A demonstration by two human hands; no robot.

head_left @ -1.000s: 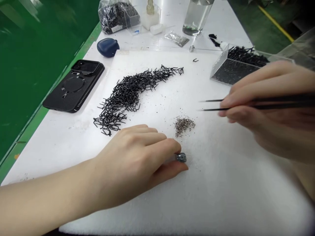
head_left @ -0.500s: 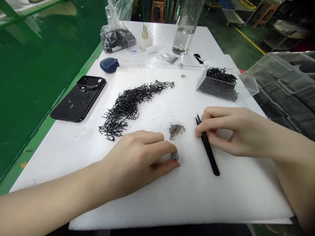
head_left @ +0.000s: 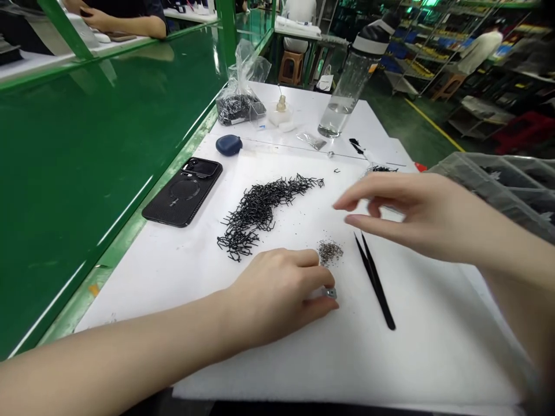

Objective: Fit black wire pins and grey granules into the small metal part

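Observation:
Between thumb and forefinger, my left hand (head_left: pixel 288 289) pinches a small grey metal block (head_left: pixel 331 293) just above the white mat (head_left: pixel 303 358). Beyond those fingertips lies a little heap of tiny metal bits (head_left: pixel 330 252). My right hand (head_left: pixel 403 202) is raised with thumb and fingers apart, holding nothing. Below it, black tweezers (head_left: pixel 376 283) lie on the mat with their tips spread. A long pile of bent black pieces (head_left: pixel 260 211) stretches across the mat past my left hand. A clear box of black pieces (head_left: pixel 384 169) is mostly hidden behind my right hand.
A phone (head_left: pixel 184 190) and a dark blue case (head_left: pixel 229 145) lie at the left. Toward the back stand a bag of black pieces (head_left: pixel 240 107), a small bottle (head_left: pixel 281 104) and a water bottle (head_left: pixel 340 110). Clear trays (head_left: pixel 489 173) are at the right. Another person's arm (head_left: pixel 130 26) shows across the green surface.
My right hand has let go of the tweezers and lifted away; they now lie on the mat. My left hand still pinches the metal block. The view has tilted up and shifted left.

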